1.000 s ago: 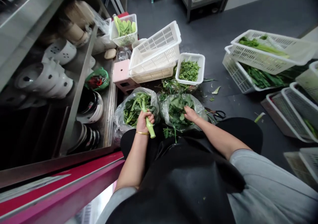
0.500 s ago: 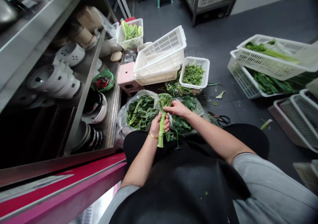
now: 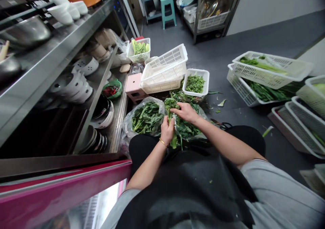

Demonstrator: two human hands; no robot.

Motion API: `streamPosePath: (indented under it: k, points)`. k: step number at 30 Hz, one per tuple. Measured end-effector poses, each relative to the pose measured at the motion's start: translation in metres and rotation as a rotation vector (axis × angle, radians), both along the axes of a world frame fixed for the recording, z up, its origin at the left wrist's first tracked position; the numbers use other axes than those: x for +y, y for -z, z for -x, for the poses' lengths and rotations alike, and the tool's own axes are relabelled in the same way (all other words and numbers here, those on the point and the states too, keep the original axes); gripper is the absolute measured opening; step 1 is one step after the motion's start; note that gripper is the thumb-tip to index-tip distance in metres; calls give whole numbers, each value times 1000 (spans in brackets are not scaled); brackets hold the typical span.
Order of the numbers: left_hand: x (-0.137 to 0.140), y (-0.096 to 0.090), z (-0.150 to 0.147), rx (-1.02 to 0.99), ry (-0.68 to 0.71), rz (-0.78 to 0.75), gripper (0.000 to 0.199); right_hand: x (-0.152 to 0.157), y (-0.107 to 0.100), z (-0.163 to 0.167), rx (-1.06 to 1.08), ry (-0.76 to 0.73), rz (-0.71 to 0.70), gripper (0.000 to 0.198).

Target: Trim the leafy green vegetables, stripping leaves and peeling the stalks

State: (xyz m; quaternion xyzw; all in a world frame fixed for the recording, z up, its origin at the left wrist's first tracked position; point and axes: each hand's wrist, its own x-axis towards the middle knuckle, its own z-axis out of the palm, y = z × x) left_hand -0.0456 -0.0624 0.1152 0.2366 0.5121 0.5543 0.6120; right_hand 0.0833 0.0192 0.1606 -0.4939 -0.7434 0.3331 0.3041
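Note:
Between my hands, above my lap, is a thick green broccoli stalk (image 3: 170,103) with a bushy head pointing away from me. My left hand (image 3: 167,131) is wrapped round its stem, and the cut end shows below the fist. My right hand (image 3: 187,112) has its thumb and fingers closed at the stalk just under the head; the fingertips are partly hidden. Beneath and left of the hands lies a clear plastic bag (image 3: 125,124) with dark leafy greens (image 3: 148,117). More leafy greens (image 3: 188,125) lie under my right forearm.
Ahead stand white baskets (image 3: 164,68), a pink stool (image 3: 134,83) and a small basket of cut greens (image 3: 196,83). Scissors (image 3: 223,124) lie partly hidden by my right knee. At right are stacked vegetable baskets (image 3: 269,73); on the left, a metal shelf (image 3: 101,86) holds bowls.
The view has tilted up, showing more of the room. The broccoli stalk has turned in my left hand, so the back of that hand now covers more of the stem. My right hand stays by the head.

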Motion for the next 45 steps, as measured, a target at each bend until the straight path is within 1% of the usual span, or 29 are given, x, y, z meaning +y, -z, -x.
streamPosePath:
  k: [1,3,5,6,7,8,10,12,14,17,20,21,23,24,26,27,28,30,32,34,35,36,38,39,41,42,43,44,45]
  points:
    - [-3,-2,-1,4,37,-34,27,-2,-2,2,31,-17,2,32]
    - [-3,-5,-2,14,91,-109,26,-18,-3,6,67,-47,-93,24]
    - [2,-6,0,27,51,-113,24,-42,-1,8,72,-162,-247,16]
    - [5,-7,2,50,3,-105,23,-53,0,7,73,-226,-297,15]
    - [7,-8,4,84,-46,-101,22,-60,2,7,77,-262,-303,14]
    - [9,-8,6,116,-76,-99,19,-63,3,5,85,-250,-260,14]
    - [9,-9,8,166,-53,-104,12,-57,5,4,117,-98,-69,16]
    - [4,-10,8,215,-27,-136,21,-42,7,3,172,17,171,16]
    - [-2,-10,6,278,-68,-188,31,-25,12,4,267,14,337,19]
    - [-8,-9,5,354,-149,-266,37,-11,21,6,418,-30,419,27]
    - [-9,-4,3,371,-97,-290,37,-9,27,6,406,-40,448,30]
    - [-7,-1,3,364,-71,-282,35,-13,28,6,349,-21,409,30]
    - [-3,6,2,349,-21,-243,29,-25,27,7,223,-14,206,29]
    - [0,9,2,350,-2,-209,25,-34,26,8,181,-71,68,28]
    - [7,15,5,404,20,-147,21,-51,24,9,157,-257,-162,25]
    - [9,16,6,466,14,-140,24,-57,23,8,163,-321,-215,24]
    - [10,16,8,546,5,-154,30,-59,23,6,175,-324,-212,25]
    - [7,13,10,731,4,-241,43,-51,23,1,213,-147,-81,28]
    - [1,7,9,901,20,-348,49,-32,24,-5,261,43,120,31]
    - [-7,3,6,1008,34,-406,48,-13,24,-10,283,102,248,33]
    - [-9,2,3,1026,31,-413,48,-7,23,-10,269,107,247,34]
    - [-11,1,1,1006,28,-406,47,-4,23,-10,237,121,196,33]
    - [-11,3,-3,839,45,-347,43,-8,21,-8,145,137,-14,31]
    - [-10,3,-4,698,70,-292,40,-15,20,-6,99,95,-135,29]
    - [-4,3,-2,343,112,-142,29,-32,17,-4,53,-113,-300,26]
    - [-1,2,1,152,128,-63,24,-41,16,-4,67,-230,-323,25]
    - [2,0,6,-30,138,5,22,-48,16,-5,105,-305,-301,25]
    - [4,-4,12,-195,141,49,21,-53,15,-8,164,-313,-238,25]
    - [5,-8,18,-336,142,68,24,-56,16,-11,242,-253,-138,25]
